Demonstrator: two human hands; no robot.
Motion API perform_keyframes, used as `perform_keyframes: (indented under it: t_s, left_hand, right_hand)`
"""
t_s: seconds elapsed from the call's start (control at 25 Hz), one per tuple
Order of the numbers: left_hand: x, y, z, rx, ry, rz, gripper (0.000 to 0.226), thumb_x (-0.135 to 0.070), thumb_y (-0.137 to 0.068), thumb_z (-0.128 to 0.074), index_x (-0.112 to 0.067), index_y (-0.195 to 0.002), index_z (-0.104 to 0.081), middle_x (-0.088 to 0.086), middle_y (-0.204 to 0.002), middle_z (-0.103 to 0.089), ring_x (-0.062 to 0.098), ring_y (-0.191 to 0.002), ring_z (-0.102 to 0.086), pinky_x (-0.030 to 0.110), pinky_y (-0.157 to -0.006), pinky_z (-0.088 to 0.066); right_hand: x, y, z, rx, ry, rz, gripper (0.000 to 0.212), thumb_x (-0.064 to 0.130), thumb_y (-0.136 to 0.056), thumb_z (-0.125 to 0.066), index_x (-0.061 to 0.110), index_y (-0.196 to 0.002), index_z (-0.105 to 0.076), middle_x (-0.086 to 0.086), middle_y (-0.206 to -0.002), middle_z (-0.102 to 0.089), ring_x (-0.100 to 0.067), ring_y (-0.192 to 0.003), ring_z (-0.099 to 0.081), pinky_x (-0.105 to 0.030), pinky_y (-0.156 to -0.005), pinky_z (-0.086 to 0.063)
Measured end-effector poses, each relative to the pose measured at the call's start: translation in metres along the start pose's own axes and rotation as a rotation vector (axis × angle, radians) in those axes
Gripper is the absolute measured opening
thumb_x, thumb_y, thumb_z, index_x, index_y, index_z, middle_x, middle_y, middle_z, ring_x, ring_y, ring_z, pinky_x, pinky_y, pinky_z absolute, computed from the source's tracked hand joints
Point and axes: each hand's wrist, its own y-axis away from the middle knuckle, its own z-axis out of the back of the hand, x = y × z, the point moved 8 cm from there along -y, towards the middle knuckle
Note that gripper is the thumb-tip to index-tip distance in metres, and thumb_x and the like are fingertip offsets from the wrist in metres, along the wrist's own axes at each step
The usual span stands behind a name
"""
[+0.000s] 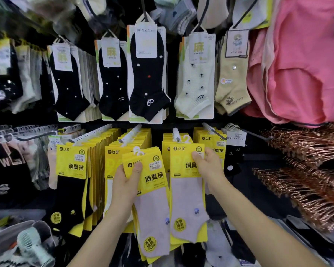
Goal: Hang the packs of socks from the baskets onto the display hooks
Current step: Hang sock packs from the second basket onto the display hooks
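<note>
My left hand (126,182) grips a stack of yellow-carded packs of pale lilac socks (152,205), tilted slightly, thumb on the front card, white hanger loop at its top. My right hand (208,166) pinches the upper right corner of another lilac sock pack (187,199), whose white hanger loop is just below the tip of a white display hook (176,134). Whether that loop is on the hook I cannot tell. Rows of the same yellow packs (73,162) hang on neighbouring hooks to the left and right.
Black and cream ankle socks (147,74) hang on the upper row of hooks. Pink garments (301,64) hang at the right above copper-coloured hangers (307,170). A small green fan (33,245) lies in a basket at the lower left.
</note>
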Motion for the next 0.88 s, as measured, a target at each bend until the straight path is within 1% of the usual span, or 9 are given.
perform_keyframes:
  t_s: [0.12,0.2,0.28,0.36,0.44,0.52,0.6,0.76,0.88]
  left_hand:
    - [-0.005,-0.001,0.015,-0.029,-0.014,-0.025,0.004,-0.033,-0.090,-0.056,-0.033,-0.093,-0.054,-0.014,-0.097,-0.065,0.001,-0.087,-0.064,0.014,-0.058,-0.049]
    - [-0.004,0.000,0.020,-0.021,-0.013,-0.030,0.006,-0.031,-0.090,-0.056,-0.032,-0.096,-0.055,-0.010,-0.099,-0.066,0.007,-0.092,-0.064,0.021,-0.067,-0.050]
    - [-0.003,0.001,0.023,-0.017,-0.022,-0.030,0.011,-0.032,-0.089,-0.057,-0.029,-0.100,-0.055,-0.010,-0.101,-0.066,0.010,-0.094,-0.064,0.028,-0.074,-0.052]
    - [-0.006,0.000,0.025,-0.021,-0.040,-0.043,0.012,-0.032,-0.089,-0.057,-0.030,-0.101,-0.055,-0.013,-0.098,-0.065,0.006,-0.092,-0.064,0.025,-0.072,-0.051]
    - [-0.011,-0.002,0.029,-0.040,-0.047,-0.054,0.008,-0.032,-0.089,-0.057,-0.032,-0.096,-0.055,-0.015,-0.094,-0.065,0.002,-0.088,-0.063,0.019,-0.065,-0.049]
    - [-0.013,-0.003,0.034,-0.070,-0.046,-0.052,0.005,-0.034,-0.088,-0.058,-0.033,-0.093,-0.055,-0.013,-0.093,-0.065,0.005,-0.087,-0.063,0.021,-0.064,-0.049]
    - [-0.014,-0.002,0.033,-0.079,-0.051,-0.054,0.005,-0.035,-0.088,-0.058,-0.033,-0.091,-0.055,-0.012,-0.094,-0.065,0.006,-0.087,-0.064,0.024,-0.067,-0.050]
    - [-0.013,0.006,0.004,-0.001,-0.105,-0.079,0.005,-0.036,-0.087,-0.059,-0.034,-0.090,-0.056,-0.014,-0.094,-0.065,-0.003,-0.085,-0.063,0.016,-0.064,-0.049]
    - [-0.004,0.012,-0.026,0.061,-0.138,-0.059,0.007,-0.035,-0.087,-0.059,-0.032,-0.093,-0.058,-0.013,-0.095,-0.064,0.001,-0.088,-0.062,0.018,-0.065,-0.050]
  right_hand:
    - [0.008,-0.007,-0.010,0.005,0.107,0.044,0.018,0.022,-0.092,-0.056,0.005,-0.095,-0.056,-0.016,-0.097,-0.066,-0.033,-0.093,-0.062,-0.050,-0.083,-0.052]
    - [0.005,-0.008,-0.018,0.005,0.160,0.048,0.015,0.023,-0.092,-0.055,0.009,-0.087,-0.053,-0.009,-0.086,-0.063,-0.029,-0.084,-0.059,-0.037,-0.069,-0.051]
    - [0.004,-0.009,-0.022,-0.018,0.229,0.069,0.019,0.024,-0.093,-0.055,0.018,-0.078,-0.046,0.002,-0.075,-0.053,-0.022,-0.076,-0.051,-0.025,-0.054,-0.039]
    - [0.002,-0.012,-0.022,-0.033,0.257,0.073,0.011,0.025,-0.094,-0.054,0.017,-0.088,-0.052,0.007,-0.080,-0.049,-0.020,-0.084,-0.048,-0.021,-0.061,-0.036]
    - [0.000,-0.013,-0.021,-0.040,0.283,0.079,0.017,0.027,-0.094,-0.054,0.011,-0.100,-0.054,0.007,-0.087,-0.047,-0.021,-0.090,-0.049,-0.023,-0.067,-0.036]
    - [-0.004,-0.012,-0.020,-0.022,0.326,0.108,0.024,0.031,-0.093,-0.054,0.013,-0.080,-0.045,0.005,-0.072,-0.044,-0.021,-0.073,-0.046,-0.025,-0.053,-0.031]
    - [-0.009,-0.007,-0.016,-0.009,0.342,0.087,0.028,0.035,-0.092,-0.055,0.015,-0.077,-0.044,0.004,-0.067,-0.043,-0.014,-0.062,-0.042,-0.026,-0.049,-0.028]
    - [-0.014,0.008,0.002,-0.042,0.298,0.100,0.026,0.041,-0.087,-0.061,0.020,-0.093,-0.047,0.005,-0.084,-0.055,-0.012,-0.077,-0.053,-0.024,-0.062,-0.043]
    - [-0.004,0.026,-0.016,0.163,0.176,0.123,0.022,0.041,-0.082,-0.066,0.026,-0.084,-0.050,0.004,-0.082,-0.058,-0.010,-0.074,-0.053,-0.015,-0.062,-0.042]
